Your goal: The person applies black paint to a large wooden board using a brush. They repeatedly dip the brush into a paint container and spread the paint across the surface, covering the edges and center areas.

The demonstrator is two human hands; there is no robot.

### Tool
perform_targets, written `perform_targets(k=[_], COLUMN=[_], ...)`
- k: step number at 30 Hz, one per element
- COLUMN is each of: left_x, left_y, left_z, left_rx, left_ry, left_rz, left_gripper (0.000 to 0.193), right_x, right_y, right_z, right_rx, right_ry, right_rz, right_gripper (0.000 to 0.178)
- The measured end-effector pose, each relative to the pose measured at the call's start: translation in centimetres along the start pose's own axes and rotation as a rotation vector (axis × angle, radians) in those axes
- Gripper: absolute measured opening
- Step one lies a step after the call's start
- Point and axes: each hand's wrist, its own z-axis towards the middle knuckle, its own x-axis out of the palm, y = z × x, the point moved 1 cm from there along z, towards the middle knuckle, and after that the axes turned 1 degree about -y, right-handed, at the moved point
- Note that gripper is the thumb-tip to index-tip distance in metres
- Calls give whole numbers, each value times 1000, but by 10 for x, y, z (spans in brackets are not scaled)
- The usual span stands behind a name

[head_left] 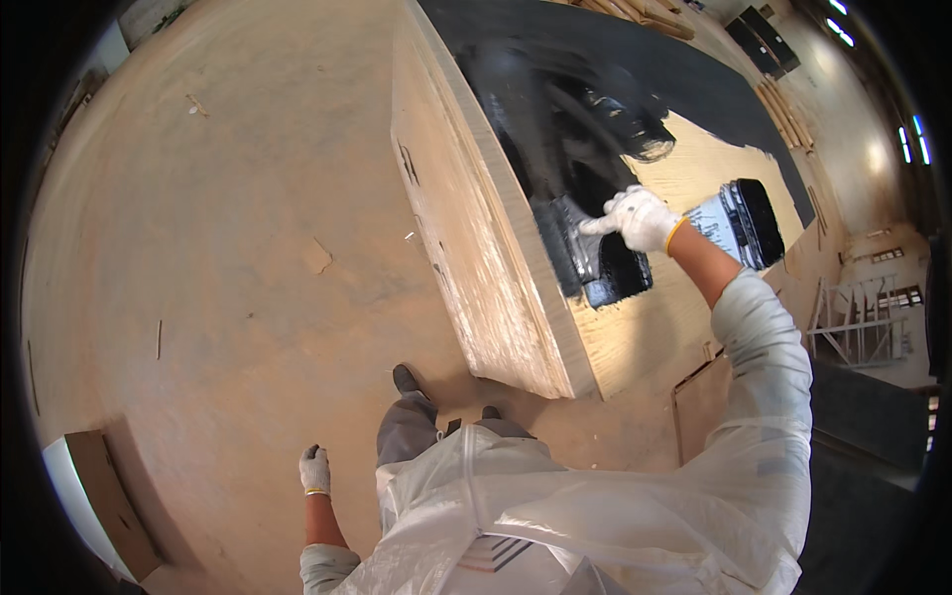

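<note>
My right hand (643, 220), in a white knit glove with a yellow cuff, grips a flat spreader (579, 241) smeared with black, one finger stretched along it. The spreader lies against wet black coating (620, 278) on a stack of pale wooden boards (635, 342). Just right of this hand, a light blue tub (716, 226) with black-stained sides and dark contents rests on the top board. My left hand (315, 469), also gloved, hangs low beside my leg, its fingers curled with nothing visible in them. Dark stains mark its fingertips.
The stack's long side (466, 258) stands between the floor on my left and the coated top. A box-like wooden piece (119, 506) lies at the lower left. Dark panels (868, 416) and a pale metal frame (858, 322) are at right. Small scraps (322, 256) litter the floor.
</note>
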Motion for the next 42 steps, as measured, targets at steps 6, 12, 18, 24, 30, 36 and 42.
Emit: perform_targets(k=[6, 12, 18, 24, 30, 36, 42], left_x=[85, 143, 149, 178, 200, 194, 196], left_y=[99, 189, 291, 297, 248, 225, 214], left_z=[-73, -202, -326, -375, -336, -299, -303], left_rx=[46, -18, -303, -301, -169, -72, -101], left_ry=[24, -40, -40, -36, -114, -166, -105], left_rz=[74, 57, 65, -57, -137, -149, -123], left_gripper=[42, 42, 34, 30, 40, 39, 39], right_x=[41, 43, 51, 100, 87, 110, 103], right_y=[34, 16, 32, 63, 37, 78, 73], right_z=[-71, -72, -61, -148, -127, -160, -155], right_rx=[-75, 119, 30, -207, 3, -281, -157], right_ry=[-86, 16, -116, -164, -138, -280, -308], right_rz=[70, 165, 61, 80, 99, -30, -20], right_gripper=[57, 78, 72, 69, 71, 67, 66])
